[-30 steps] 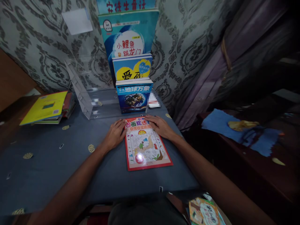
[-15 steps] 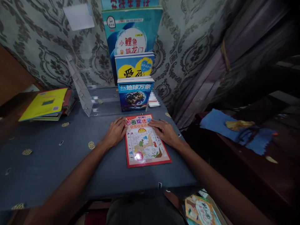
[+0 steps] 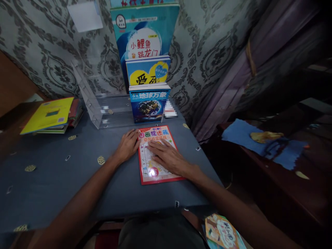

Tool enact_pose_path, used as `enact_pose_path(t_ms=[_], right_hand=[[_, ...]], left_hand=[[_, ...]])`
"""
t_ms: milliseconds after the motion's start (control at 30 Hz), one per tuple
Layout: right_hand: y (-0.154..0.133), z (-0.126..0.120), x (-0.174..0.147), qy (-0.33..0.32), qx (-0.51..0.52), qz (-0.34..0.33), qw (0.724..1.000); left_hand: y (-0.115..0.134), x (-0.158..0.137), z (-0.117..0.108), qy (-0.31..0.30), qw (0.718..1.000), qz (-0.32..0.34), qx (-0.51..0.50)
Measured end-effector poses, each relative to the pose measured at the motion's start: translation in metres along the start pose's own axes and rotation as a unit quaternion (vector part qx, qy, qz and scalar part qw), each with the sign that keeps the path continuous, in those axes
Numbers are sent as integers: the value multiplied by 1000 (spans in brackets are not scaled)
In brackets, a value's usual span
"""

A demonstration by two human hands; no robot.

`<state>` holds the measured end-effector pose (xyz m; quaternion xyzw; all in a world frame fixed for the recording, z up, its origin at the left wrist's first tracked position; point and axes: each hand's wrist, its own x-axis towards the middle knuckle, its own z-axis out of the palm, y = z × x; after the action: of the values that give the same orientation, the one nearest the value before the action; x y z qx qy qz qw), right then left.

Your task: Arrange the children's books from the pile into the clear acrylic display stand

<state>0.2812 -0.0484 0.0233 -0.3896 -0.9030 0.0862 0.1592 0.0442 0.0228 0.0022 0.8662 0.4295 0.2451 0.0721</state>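
- A red-bordered book [image 3: 146, 155] was laid flat on the cloth-covered table [image 3: 77, 180], squarely in front of the person, cover up and title at the far end, apparently so that it could be read from the seat.
- Its upper left edge was touched by the left hand [image 3: 127, 147], whose fingers were loosely extended and slightly bent, with no grip to be seen; the book was probably being steadied there.
- The middle of the cover was overlaid by the right hand [image 3: 167, 157], fingers outstretched and nothing grasped, perhaps so that the cover could be pressed or smoothed.
- On the cover, 图画捉迷藏 could be read; the smaller line beneath was too blurred to be sure of.
- Behind it, books were propped in tiers by a clear stand [image 3: 88, 100], seemingly so that each title was left exposed: 少儿 地球万象 on the globe book [image 3: 149, 107], 爱 on the blue-and-yellow book [image 3: 137, 74], 小鲤鱼跳龙门 on the teal book [image 3: 146, 27].
- At the left, a yellow book [image 3: 52, 112] was stacked on others, its print too small to be read.
- Below the table's edge, 米小圈 was shown on an orange book [image 3: 224, 231].
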Motion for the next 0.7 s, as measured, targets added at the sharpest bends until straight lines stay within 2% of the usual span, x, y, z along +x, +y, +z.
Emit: enact_pose_path(t_ms=[300,533,700], right_hand=[[35,-13,-22,110,-33,168,979],[40,-10,-22,133,-31,168,976],[41,-8,-22,139,-19,168,976]], left_hand=[[-1,-2,2,5,1000,0,18],[-2,-2,0,23,999,28,39],[-1,-8,-4,46,996,76,22]])
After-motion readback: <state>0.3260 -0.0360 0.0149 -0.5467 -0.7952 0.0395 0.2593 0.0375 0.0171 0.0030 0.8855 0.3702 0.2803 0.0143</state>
